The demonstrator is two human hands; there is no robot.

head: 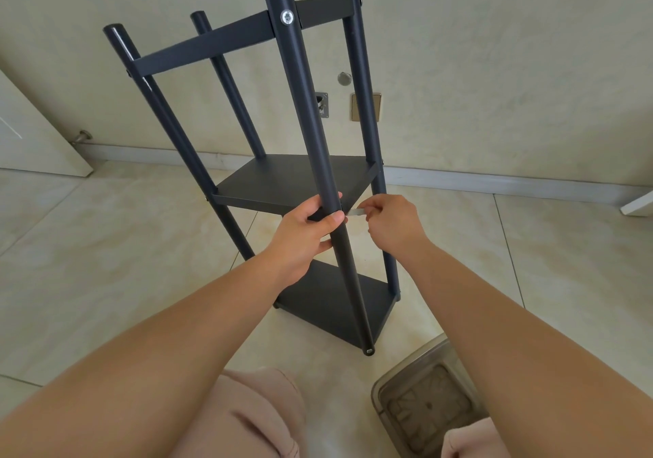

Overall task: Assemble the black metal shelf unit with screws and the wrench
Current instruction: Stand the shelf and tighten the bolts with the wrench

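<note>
The black metal shelf unit (293, 181) stands upright on the tiled floor with several round poles and three shelves. My left hand (307, 231) grips the nearest pole (307, 121) at the height of the middle shelf (282, 183). My right hand (388, 224) pinches a small flat silver wrench (355, 212) whose tip points at the pole where it meets the middle shelf's corner. A silver screw head (287, 17) shows in the near pole at the top shelf (219, 40). The bottom shelf (335, 302) lies low between the poles.
A clear plastic container (424, 401) sits on the floor at the lower right, beside my knees. A beige wall with a socket plate (365, 107) and a metal bracket (322, 104) is behind the unit. A white door (31, 132) stands at the left.
</note>
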